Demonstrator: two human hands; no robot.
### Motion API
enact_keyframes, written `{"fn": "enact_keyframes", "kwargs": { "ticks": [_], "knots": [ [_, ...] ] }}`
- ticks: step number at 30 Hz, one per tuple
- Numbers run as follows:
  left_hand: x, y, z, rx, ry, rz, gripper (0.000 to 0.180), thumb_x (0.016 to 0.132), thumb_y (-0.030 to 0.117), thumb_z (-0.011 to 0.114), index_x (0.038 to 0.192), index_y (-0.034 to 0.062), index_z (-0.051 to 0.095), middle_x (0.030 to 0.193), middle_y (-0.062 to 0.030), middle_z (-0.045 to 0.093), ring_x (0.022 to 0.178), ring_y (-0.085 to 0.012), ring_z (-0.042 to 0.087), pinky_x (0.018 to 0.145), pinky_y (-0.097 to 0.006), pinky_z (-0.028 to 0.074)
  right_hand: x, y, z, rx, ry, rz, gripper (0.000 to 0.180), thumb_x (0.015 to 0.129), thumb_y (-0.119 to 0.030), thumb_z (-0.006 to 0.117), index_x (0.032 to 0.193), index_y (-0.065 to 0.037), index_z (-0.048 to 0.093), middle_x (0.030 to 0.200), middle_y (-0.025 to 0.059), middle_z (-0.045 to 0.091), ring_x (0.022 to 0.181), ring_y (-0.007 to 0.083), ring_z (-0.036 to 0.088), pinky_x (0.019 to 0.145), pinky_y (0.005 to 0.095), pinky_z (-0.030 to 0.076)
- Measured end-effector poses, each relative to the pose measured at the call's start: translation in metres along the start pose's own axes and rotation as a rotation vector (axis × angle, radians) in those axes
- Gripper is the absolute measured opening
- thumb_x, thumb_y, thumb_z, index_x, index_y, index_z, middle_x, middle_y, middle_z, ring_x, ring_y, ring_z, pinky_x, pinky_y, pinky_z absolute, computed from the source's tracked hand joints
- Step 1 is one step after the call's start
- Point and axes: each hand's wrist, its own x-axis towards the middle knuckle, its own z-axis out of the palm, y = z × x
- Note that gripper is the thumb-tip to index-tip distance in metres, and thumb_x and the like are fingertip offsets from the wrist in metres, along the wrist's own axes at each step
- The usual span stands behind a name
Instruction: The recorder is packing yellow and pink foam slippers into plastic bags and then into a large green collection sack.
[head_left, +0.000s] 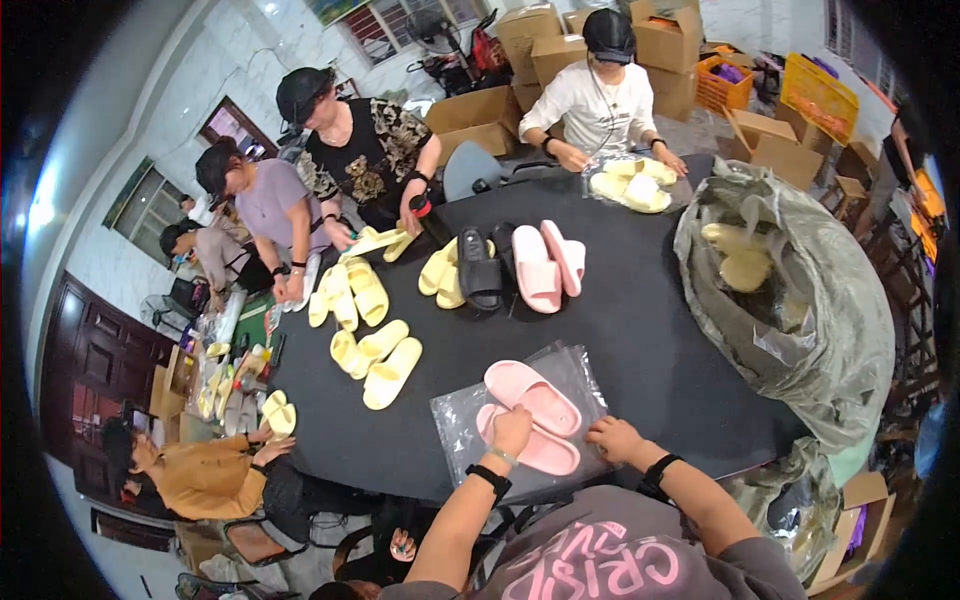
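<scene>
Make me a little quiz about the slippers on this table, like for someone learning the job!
1. True or false: the left hand rests on a pink slipper.
2. What lies under the pink pair: A) a cardboard box, B) a clear plastic bag, C) a towel?
3. Fill in: the big bag at the right of the black table holds ____ slippers.

Key: 1 true. 2 B. 3 yellow.

The right hand presses the bag's edge beside the nearer pink slipper.
</scene>
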Motion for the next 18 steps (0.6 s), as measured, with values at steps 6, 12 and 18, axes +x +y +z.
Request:
{"fn": "enact_keyframes", "kwargs": {
  "ticks": [6,12,18],
  "knots": [
    [-0.005,-0.048,-0.017,0.013,-0.012,0.047,0.011,0.076,0.009,0.051,0.074,0.0048,0.062,0.078,-0.0146,0.063,0.067,-0.0274,0.065,0.055,-0.039,0.052,0.005,0.003,-0.003,0.005,-0.06,0.049,0.048,0.064,-0.022,0.072,0.109,-0.023,0.058,0.116,0.0018,0.052,0.115,0.0252,0.044,0.093,0.041,0.042],
    [0.004,-0.172,-0.065,0.173,0.046,-0.078,0.013,0.079,0.008,0.048,0.084,0.0047,0.06,0.08,-0.0166,0.062,0.071,-0.0319,0.063,0.06,-0.044,0.05,0.008,-0.006,-0.008,-0.026,-0.028,0.051,0.042,0.067,-0.02,0.068,0.107,-0.021,0.059,0.116,0.0,0.052,0.115,0.0235,0.044,0.091,0.0396,0.043],
    [0.035,-0.252,-0.156,0.182,0.528,-0.405,0.05,0.084,0.017,0.055,0.129,-0.0007,0.041,0.122,-0.0229,0.05,0.11,-0.0369,0.05,0.091,-0.043,0.042,0.005,-0.001,0.002,0.003,0.019,0.054,0.041,0.065,-0.022,0.07,0.104,-0.019,0.059,0.112,0.0029,0.053,0.111,0.0262,0.047,0.088,0.04,0.045]
  ]
}}
